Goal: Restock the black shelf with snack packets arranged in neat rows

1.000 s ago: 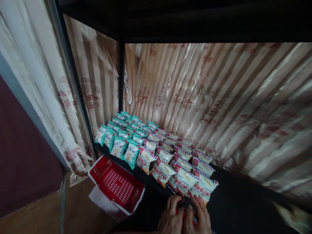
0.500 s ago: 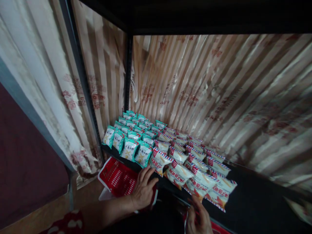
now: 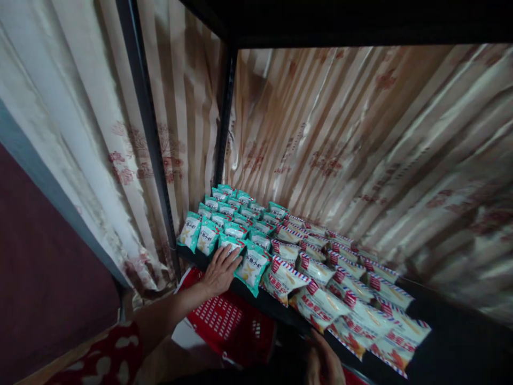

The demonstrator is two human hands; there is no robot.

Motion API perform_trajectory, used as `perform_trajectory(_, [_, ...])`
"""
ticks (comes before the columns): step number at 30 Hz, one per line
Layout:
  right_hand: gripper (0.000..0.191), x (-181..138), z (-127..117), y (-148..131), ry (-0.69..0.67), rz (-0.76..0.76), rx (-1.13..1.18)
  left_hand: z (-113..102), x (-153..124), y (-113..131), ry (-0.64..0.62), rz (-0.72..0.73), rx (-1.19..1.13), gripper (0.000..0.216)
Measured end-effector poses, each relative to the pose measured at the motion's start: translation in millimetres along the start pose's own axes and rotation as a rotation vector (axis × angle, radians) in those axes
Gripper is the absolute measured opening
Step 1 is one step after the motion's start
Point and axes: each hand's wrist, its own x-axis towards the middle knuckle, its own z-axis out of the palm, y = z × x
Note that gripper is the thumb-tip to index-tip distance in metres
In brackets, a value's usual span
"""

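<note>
Pale, striped curtains (image 3: 340, 133) printed with reddish motifs hang behind and beside a black shelf (image 3: 452, 321) framed by dark metal uprights (image 3: 152, 128), in dim light. Overhead, a near-black panel (image 3: 360, 21) shuts off the top of the bay, and a flat maroon surface (image 3: 44, 267) fills the lower left corner as I look on.

Below the shelf's front edge sits a red plastic basket (image 3: 248, 315) with slotted sides and a pale rim, partly hidden behind the person's left forearm. Sealed teal-and-white snack packets (image 3: 208, 235) with dark lettering stand in close rows at the shelf's left end, their contents out of sight. Just beside them, reaching toward the right, are rows of plump white snack packets (image 3: 320, 305) with red lettering and red-and-blue striped top edges.

Out of a red sleeve with white spots (image 3: 112, 358), the left hand (image 3: 220, 270) lies with fingers outstretched against the third teal-and-white packet from the left in the front row. Near the shelf edge, the right hand (image 3: 326, 361) is cut off by shadow and the frame; whether it grasps anything, I cannot tell.
</note>
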Motion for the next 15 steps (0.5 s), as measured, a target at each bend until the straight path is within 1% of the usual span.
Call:
perform_trajectory(3, [0.046, -1, 17, -18, -0.057, -0.051, 0.007, 2, -1, -3, 0.010, 0.030, 0.031, 0.053])
perform_trajectory(5, [0.039, 1, 32, -34, -0.061, -0.098, 0.033, -1, -2, -3, 0.038, 0.056, 0.038, 0.052])
perform_trajectory(7, [0.032, 3, 48, -49, -0.057, -0.195, 0.054, -6, -6, -4, 0.061, 0.093, 0.037, 0.049])
perform_trajectory(9, [0.030, 6, 64, -64, -0.096, -0.327, 0.069, -11, -12, -9, 0.078, 0.106, 0.037, 0.047])
perform_trajectory(10, [0.031, 7, 70, -72, -0.122, -0.390, 0.076, -13, -14, -12, 0.088, 0.088, 0.042, 0.048])
perform_trajectory(12, [0.037, 9, 81, -88, -0.174, -0.485, 0.093, -18, -20, -23, 0.110, -0.007, 0.058, 0.050])
perform_trajectory(15, [0.044, 8, 92, -112, -0.222, -0.518, 0.101, -25, -23, -46, 0.153, -0.235, 0.089, 0.055])
